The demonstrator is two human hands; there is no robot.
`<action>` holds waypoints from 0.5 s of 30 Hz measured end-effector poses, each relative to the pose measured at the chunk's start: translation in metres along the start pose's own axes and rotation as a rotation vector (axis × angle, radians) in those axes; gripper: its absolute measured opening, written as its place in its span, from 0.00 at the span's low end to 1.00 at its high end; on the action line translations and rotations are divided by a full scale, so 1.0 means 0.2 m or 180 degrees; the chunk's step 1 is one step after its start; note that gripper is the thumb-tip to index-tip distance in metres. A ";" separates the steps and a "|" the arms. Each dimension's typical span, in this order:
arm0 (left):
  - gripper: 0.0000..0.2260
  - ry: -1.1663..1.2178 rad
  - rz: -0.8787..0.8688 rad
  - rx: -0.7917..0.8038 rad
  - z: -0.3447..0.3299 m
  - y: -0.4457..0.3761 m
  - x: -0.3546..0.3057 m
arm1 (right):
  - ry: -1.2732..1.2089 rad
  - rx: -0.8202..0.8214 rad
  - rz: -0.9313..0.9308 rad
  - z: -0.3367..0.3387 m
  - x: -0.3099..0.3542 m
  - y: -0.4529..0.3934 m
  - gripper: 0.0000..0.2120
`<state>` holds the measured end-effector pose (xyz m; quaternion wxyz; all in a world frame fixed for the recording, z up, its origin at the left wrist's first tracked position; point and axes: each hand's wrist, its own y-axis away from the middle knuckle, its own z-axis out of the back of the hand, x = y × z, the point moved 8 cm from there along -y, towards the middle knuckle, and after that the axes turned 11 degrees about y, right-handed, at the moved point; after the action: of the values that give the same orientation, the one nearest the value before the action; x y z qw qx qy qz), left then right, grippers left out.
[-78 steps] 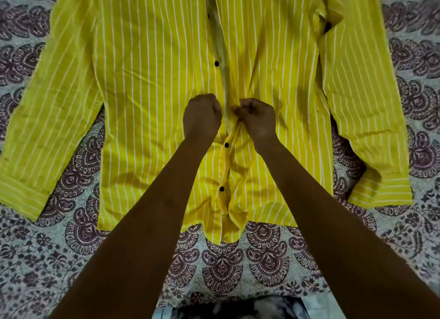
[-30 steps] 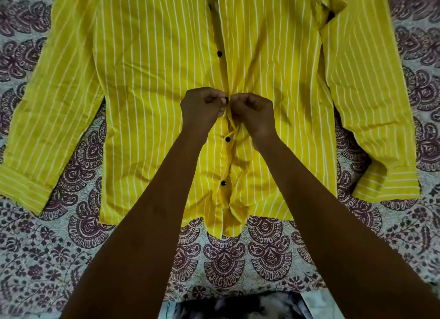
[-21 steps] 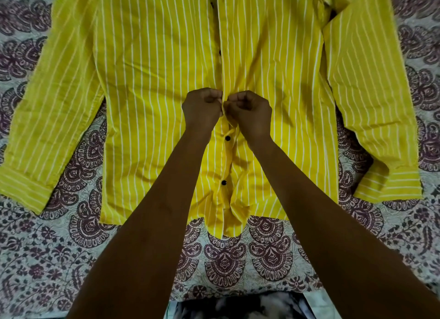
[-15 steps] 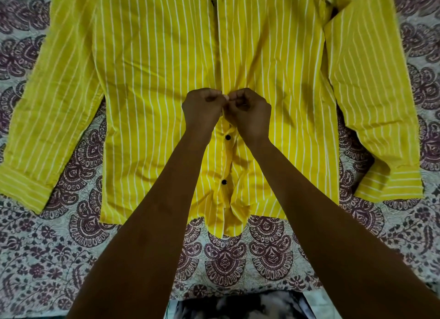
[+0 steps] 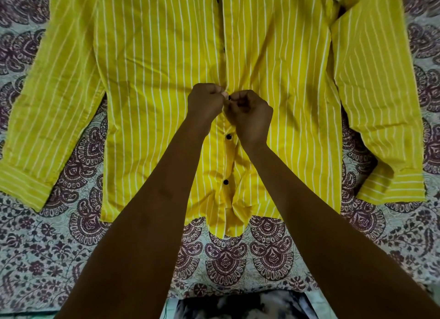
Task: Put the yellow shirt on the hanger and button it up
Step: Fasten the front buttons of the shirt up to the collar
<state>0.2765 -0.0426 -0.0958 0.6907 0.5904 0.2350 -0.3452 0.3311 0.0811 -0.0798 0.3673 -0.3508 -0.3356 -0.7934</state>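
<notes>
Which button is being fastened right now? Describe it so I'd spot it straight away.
Find the yellow shirt lying flat on the patterned bedspread and follow its centre front strip up from the hem. You pass two black buttons, the lowest button and the second button. The third button is the one: only it is pinched between the left hand and right hand.

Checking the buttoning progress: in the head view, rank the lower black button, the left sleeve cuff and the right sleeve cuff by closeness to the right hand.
From the right hand:
1. Lower black button, just below it on the placket.
2. Right sleeve cuff, low at the right edge.
3. Left sleeve cuff, far across at the left edge.
</notes>
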 end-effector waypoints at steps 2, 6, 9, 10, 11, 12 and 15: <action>0.08 0.0034 -0.0009 -0.0013 0.00 -0.01 0.01 | 0.0075 -0.0046 -0.0002 0.00 0.01 0.01 0.03; 0.03 0.0078 -0.0179 -0.0146 0.01 0.00 0.02 | 0.0215 -0.0177 0.0068 -0.01 0.03 0.03 0.04; 0.06 0.0020 -0.0443 -0.0223 0.01 0.02 0.00 | 0.0130 -0.0116 -0.0009 -0.01 0.02 0.02 0.04; 0.07 -0.0066 -0.0583 -0.0203 0.01 0.02 -0.02 | 0.0028 -0.0044 -0.0110 -0.02 0.00 0.02 0.03; 0.07 -0.0180 -0.0732 -0.0153 0.01 0.03 -0.04 | -0.0097 0.0054 -0.0247 -0.03 -0.02 0.00 0.02; 0.07 -0.0291 -0.0870 -0.0088 0.00 0.03 -0.05 | -0.0237 0.0174 -0.0427 -0.03 -0.04 -0.01 0.04; 0.07 -0.0438 -0.1100 0.0130 0.00 0.02 -0.07 | -0.0866 0.0645 -0.1122 -0.06 -0.11 -0.05 0.11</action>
<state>0.2715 -0.0395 -0.0833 0.6234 0.5302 0.2781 -0.5029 0.3296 0.0845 -0.1055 0.2079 -0.3518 -0.5159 -0.7529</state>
